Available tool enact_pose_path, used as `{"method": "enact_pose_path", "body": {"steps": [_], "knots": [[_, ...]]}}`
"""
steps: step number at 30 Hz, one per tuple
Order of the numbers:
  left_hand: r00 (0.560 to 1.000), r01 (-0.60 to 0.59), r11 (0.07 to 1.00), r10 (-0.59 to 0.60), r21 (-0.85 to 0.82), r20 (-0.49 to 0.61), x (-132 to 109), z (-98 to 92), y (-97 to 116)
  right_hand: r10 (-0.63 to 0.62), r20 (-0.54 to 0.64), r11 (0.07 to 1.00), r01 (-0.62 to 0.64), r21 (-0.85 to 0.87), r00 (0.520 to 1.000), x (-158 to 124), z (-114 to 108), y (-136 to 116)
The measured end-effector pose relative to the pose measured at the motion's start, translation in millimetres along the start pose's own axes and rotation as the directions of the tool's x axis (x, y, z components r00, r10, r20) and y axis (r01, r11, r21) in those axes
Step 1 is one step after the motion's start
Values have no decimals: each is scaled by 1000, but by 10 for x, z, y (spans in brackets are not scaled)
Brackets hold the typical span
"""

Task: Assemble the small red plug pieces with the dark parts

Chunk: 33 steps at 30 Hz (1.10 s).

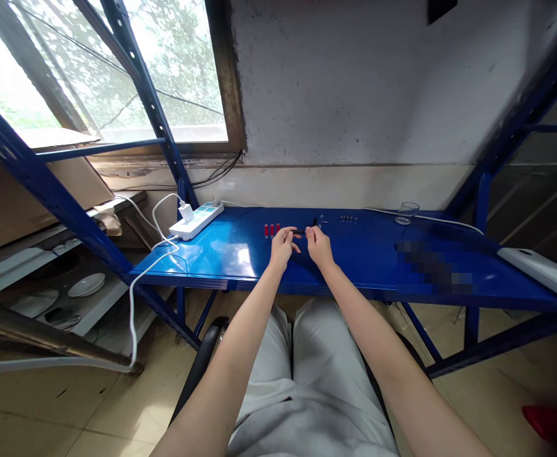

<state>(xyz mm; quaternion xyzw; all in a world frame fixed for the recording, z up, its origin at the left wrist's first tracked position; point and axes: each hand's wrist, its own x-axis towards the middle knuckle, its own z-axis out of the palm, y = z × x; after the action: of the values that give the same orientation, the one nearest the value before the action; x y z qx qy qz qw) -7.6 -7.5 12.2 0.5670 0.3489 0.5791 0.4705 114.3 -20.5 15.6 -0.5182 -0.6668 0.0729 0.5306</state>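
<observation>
Head view: my left hand (282, 244) and right hand (319, 246) meet over the blue table (240, 254), fingertips pinching the ends of a small dark rod (300, 231) held level between them, seemingly for close handling. Red pieces (271, 229) stand just beyond the left hand; a glass (406, 212) sits well apart.

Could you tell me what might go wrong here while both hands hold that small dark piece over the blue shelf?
The small dark piece, pinched between the left hand and right hand, could slip and roll off the blue shelf. A forearm might also scatter the red pieces.
</observation>
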Motion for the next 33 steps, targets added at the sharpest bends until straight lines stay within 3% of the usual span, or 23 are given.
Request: {"method": "enact_pose_path", "body": {"steps": [21, 33], "knots": [[996, -25, 999, 22, -27, -83, 2, 12, -13, -90, -21, 996, 90, 27, 996, -1, 18, -15], [991, 8, 1000, -10, -19, -136, 4, 0, -1, -84, 36, 990, 79, 119, 996, 17, -5, 35]]}}
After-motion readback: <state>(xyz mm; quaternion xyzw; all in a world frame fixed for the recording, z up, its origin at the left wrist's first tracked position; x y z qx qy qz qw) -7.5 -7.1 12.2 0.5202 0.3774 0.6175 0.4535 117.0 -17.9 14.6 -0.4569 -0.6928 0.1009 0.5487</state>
